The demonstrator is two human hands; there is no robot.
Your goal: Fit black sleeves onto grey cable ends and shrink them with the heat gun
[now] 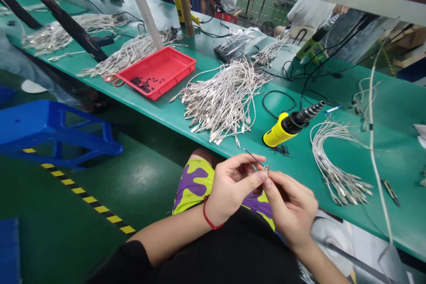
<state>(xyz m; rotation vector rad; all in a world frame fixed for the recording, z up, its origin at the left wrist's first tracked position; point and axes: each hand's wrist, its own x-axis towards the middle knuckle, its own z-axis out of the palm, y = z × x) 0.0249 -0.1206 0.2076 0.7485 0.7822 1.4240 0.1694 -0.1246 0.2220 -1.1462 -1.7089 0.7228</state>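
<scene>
Over my lap, at the table's front edge, both hands meet in a pinch. The thumb and fingers of my left hand (234,186) close on a small metal connector (265,169). My right hand (291,206) grips the same piece from the other side, its fingertips touching my left thumb. A thin dark stick-like piece (253,156) runs from the connector across my left fingers; its kind is unclear. Just beyond lies a large pile of white cables (222,97) with metal plugs. A yellow hot air gun (282,128) rests to the right, beside thin black pieces (281,150).
A red tray (159,73) holds small black parts, with red-handled scissors (114,80) at its corner. A curved cable bundle (328,159) and a pen-like tool (391,192) lie right. A white cord (372,142) hangs there. A blue stool (49,120) stands left. People sit beyond.
</scene>
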